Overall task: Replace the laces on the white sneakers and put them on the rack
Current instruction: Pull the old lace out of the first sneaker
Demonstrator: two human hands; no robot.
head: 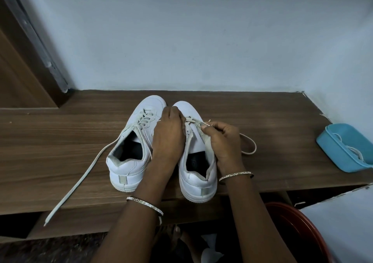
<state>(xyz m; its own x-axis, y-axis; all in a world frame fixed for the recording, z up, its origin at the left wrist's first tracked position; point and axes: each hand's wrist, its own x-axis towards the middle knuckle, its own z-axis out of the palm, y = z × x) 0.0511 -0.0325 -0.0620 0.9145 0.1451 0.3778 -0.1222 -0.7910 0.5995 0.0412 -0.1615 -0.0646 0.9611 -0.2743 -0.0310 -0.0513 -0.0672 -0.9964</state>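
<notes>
Pale blue wall (pixel 201 40) backs our wooden bench (pixel 60 141), where the white sneakers (pixel 125 166) stand side by side, a blue tray (pixel 331 143) at right. Our left hand (pixel 168 133) and right hand (pixel 224 139), close together, both pinch the right sneaker's lace (pixel 193 120).

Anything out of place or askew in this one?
The long pale lace of the left-hand white sneaker trails loose across the brown wooden bench top and hangs over its front edge.

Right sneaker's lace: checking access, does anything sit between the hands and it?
Nothing visible does. The right hand pinches the lace, and the left hand grips it over the right sneaker.
</notes>
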